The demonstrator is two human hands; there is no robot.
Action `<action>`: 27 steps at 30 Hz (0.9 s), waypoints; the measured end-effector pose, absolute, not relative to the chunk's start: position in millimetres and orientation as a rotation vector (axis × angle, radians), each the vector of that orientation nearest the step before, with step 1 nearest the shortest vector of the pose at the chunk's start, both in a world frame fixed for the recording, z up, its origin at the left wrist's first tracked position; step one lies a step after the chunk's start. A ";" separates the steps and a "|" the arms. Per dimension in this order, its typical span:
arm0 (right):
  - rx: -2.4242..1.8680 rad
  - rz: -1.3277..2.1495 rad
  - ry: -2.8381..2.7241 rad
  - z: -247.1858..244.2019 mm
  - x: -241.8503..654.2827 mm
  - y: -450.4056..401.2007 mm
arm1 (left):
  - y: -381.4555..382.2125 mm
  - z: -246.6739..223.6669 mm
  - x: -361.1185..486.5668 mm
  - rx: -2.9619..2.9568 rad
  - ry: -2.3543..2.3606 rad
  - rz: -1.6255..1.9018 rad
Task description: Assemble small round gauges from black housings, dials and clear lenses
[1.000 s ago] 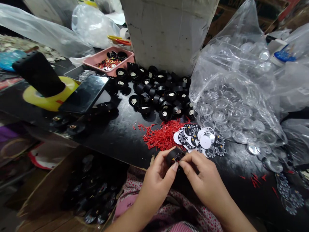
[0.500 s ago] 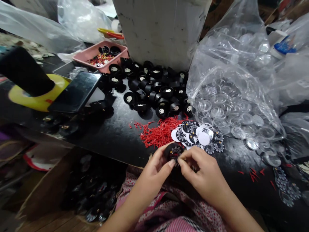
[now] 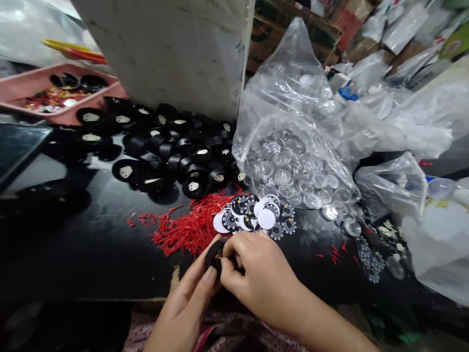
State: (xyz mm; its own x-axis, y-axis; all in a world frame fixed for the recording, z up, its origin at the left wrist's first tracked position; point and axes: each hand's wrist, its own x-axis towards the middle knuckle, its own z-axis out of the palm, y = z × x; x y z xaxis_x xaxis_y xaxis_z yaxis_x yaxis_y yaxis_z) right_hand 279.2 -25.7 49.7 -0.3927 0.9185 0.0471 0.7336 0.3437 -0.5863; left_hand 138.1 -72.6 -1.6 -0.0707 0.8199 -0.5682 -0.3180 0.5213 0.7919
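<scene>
Low over the table's front edge, my left hand (image 3: 188, 298) grips a small black round gauge (image 3: 211, 254) by its rim, thumb at the front. My right hand (image 3: 258, 271) is closed in a pinch against the gauge's face; what sits between its fingertips is too small to make out, and this hand covers much of the dial. Just beyond lie a heap of red pointers (image 3: 190, 222) and a pile of printed dial discs (image 3: 251, 212), some with their white backs up. Farther back, several black round housings (image 3: 172, 154) are heaped together.
A clear plastic bag (image 3: 289, 122) spills transparent round covers onto the black table (image 3: 91, 254). At left are a pink tray (image 3: 66, 115) of small parts and a dark-screened device (image 3: 22, 146). A grey panel (image 3: 176, 54) stands behind; more plastic bags (image 3: 395, 122) crowd the right.
The view has swung to the right, so the table's contents sit farther left. My right hand has turned over the gauge and now hides more of its dial; the left keeps its hold.
</scene>
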 end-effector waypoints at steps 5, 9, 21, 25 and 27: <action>-1.472 0.800 -2.176 47.6 322.1 11.4 | -66.6 -5.8 136.2 0.531 1.208 0.991; -1.886 0.279 -2.127 27.9 349.2 59.7 | -65.7 -8.0 145.3 0.325 1.006 1.107; -1.546 0.041 -2.108 37.5 348.7 24.8 | -53.5 3.9 149.2 0.069 0.791 1.009; -1.131 0.221 -2.360 42.0 315.0 -18.6 | -49.2 4.9 152.0 0.034 0.792 1.013; -1.100 0.264 -2.371 41.3 306.3 -29.6 | -49.3 3.9 152.6 0.135 0.835 1.036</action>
